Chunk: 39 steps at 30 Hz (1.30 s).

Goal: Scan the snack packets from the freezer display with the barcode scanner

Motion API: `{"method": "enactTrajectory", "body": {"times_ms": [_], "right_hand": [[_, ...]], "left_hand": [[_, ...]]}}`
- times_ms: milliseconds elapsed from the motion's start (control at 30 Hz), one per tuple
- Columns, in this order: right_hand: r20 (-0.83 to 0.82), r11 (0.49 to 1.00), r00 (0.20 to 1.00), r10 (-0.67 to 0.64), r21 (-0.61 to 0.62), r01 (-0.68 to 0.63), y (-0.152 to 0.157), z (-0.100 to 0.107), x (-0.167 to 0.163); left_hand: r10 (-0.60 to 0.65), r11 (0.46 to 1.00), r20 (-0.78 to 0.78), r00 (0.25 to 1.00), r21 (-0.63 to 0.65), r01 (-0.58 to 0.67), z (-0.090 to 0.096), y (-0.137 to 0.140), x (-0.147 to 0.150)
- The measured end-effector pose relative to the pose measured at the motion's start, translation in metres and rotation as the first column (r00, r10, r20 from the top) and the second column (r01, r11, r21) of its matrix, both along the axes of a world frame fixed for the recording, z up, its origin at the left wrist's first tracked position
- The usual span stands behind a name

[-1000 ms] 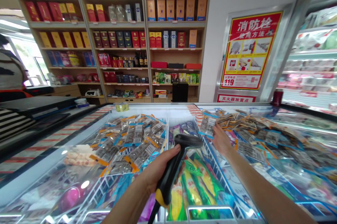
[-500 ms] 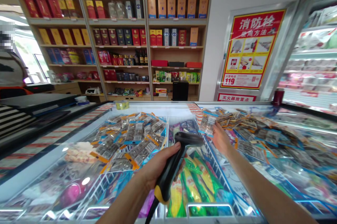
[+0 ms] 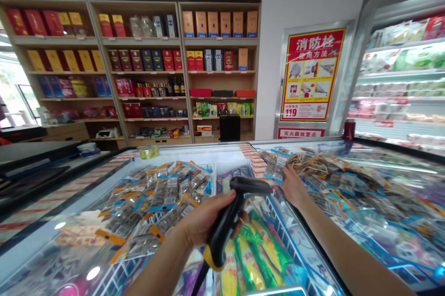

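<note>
My left hand is wrapped round the handle of a black barcode scanner with a yellow collar at its cable end. The scanner's head points right, toward a small clear packet with blue edges and a white label. My right hand grips that packet by its right side. Similar packets with orange and blue edges lie piled on the glass lid at the left. A second pile of packets spreads over the glass on the right, just beyond my right hand.
Beneath the glass, wire baskets hold yellow corn packs in green wrapping. A roll of tape sits at the freezer's far left. Behind stand shelves of boxes, a red poster and a lit refrigerated display.
The view has turned to the right and tilted up a little. Both hands keep their hold on the scanner and the packet; the scanner remains pointed at the packet.
</note>
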State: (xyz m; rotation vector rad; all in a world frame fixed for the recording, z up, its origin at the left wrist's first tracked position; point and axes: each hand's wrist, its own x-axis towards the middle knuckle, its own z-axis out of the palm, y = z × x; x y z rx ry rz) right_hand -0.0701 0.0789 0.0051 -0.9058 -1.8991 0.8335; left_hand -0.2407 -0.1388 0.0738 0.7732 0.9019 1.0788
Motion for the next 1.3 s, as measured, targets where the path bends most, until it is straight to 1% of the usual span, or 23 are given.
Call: {"method": "enactTrajectory", "body": {"times_ms": [33,67,100,133,167,200,267,367,467,633,767,967,1133,1300], "right_hand": [[-0.108,0.998,0.994,0.002,-0.066,-0.009,-0.001,0.000,0.000],[-0.255,0.988,0.967,0.002,-0.149,-0.042,-0.002,0.001,0.000],[-0.400,0.968,0.916,-0.012,-0.234,-0.090,-0.003,0.001,-0.001],[-0.527,0.940,0.849,-0.037,-0.306,-0.149,-0.005,0.002,-0.001],[-0.618,0.912,0.784,-0.062,-0.354,-0.207,-0.006,0.002,-0.001],[-0.670,0.892,0.739,-0.077,-0.378,-0.249,-0.007,0.003,-0.002],[-0.729,0.868,0.679,-0.091,-0.393,-0.305,-0.009,0.004,-0.003],[-0.770,0.852,0.630,-0.106,-0.397,-0.342,-0.010,0.004,-0.005],[-0.785,0.851,0.610,-0.111,-0.392,-0.349,-0.008,0.002,-0.006],[-0.771,0.859,0.633,-0.069,-0.369,-0.356,-0.002,-0.005,-0.006],[-0.759,0.850,0.648,-0.066,-0.382,-0.362,-0.004,-0.004,-0.005],[-0.767,0.845,0.638,-0.075,-0.389,-0.368,-0.011,0.002,-0.006],[-0.763,0.857,0.639,-0.101,-0.393,-0.334,-0.007,-0.001,-0.006],[-0.771,0.856,0.623,-0.133,-0.406,-0.320,-0.001,-0.005,-0.004]], "left_hand": [[-0.003,1.000,-0.017,1.000,0.003,0.003,0.000,-0.002,0.005],[-0.004,1.000,-0.042,0.999,0.005,0.004,0.000,-0.003,0.010],[-0.002,1.000,-0.069,0.998,0.002,0.002,0.000,-0.004,0.013],[0.005,1.000,-0.095,0.996,-0.004,-0.006,0.000,-0.004,0.014],[0.014,1.000,-0.117,0.993,-0.013,-0.016,0.000,-0.003,0.014],[0.022,0.999,-0.137,0.990,-0.020,-0.025,-0.001,-0.003,0.013],[0.035,0.999,-0.175,0.984,-0.020,-0.039,-0.002,-0.001,0.009],[0.069,0.998,-0.246,0.967,0.022,-0.065,-0.003,0.002,0.005],[0.102,0.995,-0.296,0.950,0.046,-0.093,-0.005,0.003,0.005],[0.120,0.991,-0.342,0.932,0.091,-0.094,-0.005,0.002,0.007],[0.117,0.989,-0.381,0.917,0.126,-0.074,0.000,0.000,0.008],[0.116,0.992,-0.374,0.920,0.096,-0.086,0.000,0.001,0.008],[0.101,0.995,-0.349,0.932,0.061,-0.085,0.000,0.002,0.010],[0.094,0.995,-0.338,0.937,0.073,-0.074,0.000,0.001,0.011]]}}
